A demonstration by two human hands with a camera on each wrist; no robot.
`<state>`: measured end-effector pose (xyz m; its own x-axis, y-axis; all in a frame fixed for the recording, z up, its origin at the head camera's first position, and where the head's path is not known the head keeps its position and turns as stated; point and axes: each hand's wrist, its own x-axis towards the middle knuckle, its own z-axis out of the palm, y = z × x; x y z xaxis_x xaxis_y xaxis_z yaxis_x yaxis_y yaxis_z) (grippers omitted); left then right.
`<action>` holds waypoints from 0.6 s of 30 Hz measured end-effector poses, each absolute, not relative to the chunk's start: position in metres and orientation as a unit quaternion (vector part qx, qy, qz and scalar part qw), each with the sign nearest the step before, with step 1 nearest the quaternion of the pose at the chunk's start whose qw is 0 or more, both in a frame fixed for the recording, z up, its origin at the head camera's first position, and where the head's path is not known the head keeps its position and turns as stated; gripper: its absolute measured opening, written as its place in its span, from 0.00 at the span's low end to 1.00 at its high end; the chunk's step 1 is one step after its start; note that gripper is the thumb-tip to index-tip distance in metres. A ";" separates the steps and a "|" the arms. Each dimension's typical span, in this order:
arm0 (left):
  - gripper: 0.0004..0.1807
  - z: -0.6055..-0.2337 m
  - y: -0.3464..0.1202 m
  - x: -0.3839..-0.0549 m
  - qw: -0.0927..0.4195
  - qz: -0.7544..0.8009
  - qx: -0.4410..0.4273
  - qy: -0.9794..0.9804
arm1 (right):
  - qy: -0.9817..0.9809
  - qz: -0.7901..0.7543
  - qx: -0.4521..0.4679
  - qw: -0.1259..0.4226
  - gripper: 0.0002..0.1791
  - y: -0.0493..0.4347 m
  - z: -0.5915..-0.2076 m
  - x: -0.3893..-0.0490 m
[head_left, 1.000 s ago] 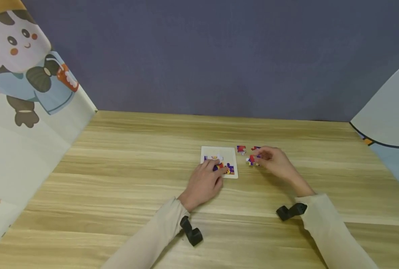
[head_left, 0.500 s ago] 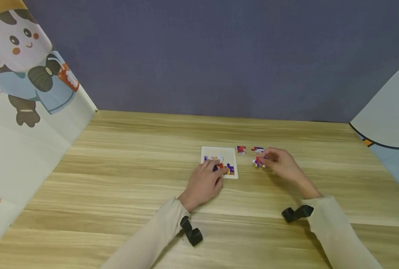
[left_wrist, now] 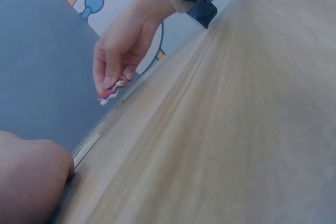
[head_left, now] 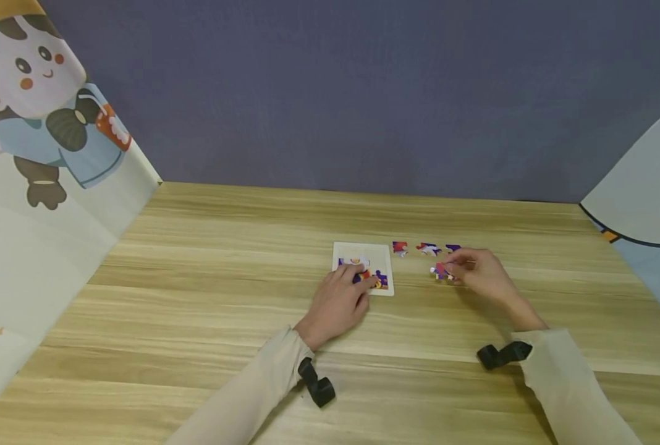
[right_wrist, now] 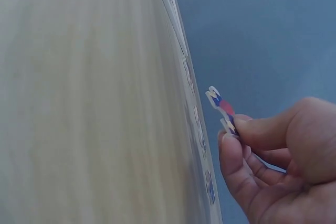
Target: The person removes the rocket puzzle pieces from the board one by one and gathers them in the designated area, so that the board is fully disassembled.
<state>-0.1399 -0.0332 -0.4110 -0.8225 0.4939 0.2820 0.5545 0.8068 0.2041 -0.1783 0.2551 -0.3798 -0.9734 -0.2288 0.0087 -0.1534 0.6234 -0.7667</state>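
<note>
My right hand (head_left: 482, 272) pinches a red, purple and white jigsaw puzzle piece (right_wrist: 226, 109) between thumb and fingers, held above the table in both wrist views. My left hand (head_left: 338, 303) rests on a cream puzzle tray (head_left: 343, 248), its fingers over puzzle pieces (head_left: 382, 281) laid in the lower part of the tray. Those fingers partly cover the pieces. To the right of the tray, in a row, lie a red loose piece (head_left: 400, 248), a red and white loose piece (head_left: 428, 249) and a purple loose piece (head_left: 452, 248), which is partly behind my right fingers.
The wood-grain table (head_left: 224, 278) runs back to a dark blue panel (head_left: 363, 93). A side panel with a cartoon figure (head_left: 41, 93) stands at the left, another printed panel (head_left: 652, 179) at the right. Each wrist wears a black camera mount (head_left: 316, 383).
My right hand has moved to the right with the pinched piece, uncovering the red and white piece and part of the purple one. My left hand has stayed in place on the tray.
</note>
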 end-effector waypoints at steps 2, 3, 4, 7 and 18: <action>0.19 -0.410 -0.033 -0.140 0.107 -0.142 -0.277 -0.944 | 0.907 -0.407 -0.102 0.040 0.11 0.258 -0.379 -0.178; 0.19 -0.410 -0.033 -0.140 0.107 -0.143 -0.277 -0.944 | 0.909 -0.403 -0.097 0.040 0.11 0.259 -0.378 -0.178; 0.19 -0.410 -0.033 -0.140 0.106 -0.143 -0.276 -0.945 | 0.909 -0.403 -0.092 0.041 0.11 0.260 -0.378 -0.178; 0.19 -0.410 -0.033 -0.139 0.105 -0.144 -0.276 -0.945 | 0.910 -0.404 -0.081 0.045 0.13 0.265 -0.379 -0.179; 0.19 -0.410 -0.032 -0.140 0.102 -0.144 -0.274 -0.945 | 0.906 -0.411 -0.085 0.052 0.14 0.290 -0.384 -0.184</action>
<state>-0.1404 -0.0319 -0.4102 -0.8288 0.4893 0.2713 0.5479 0.8081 0.2163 -0.1841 0.2897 -0.3841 -0.9801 -0.1971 -0.0248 -0.1110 0.6469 -0.7544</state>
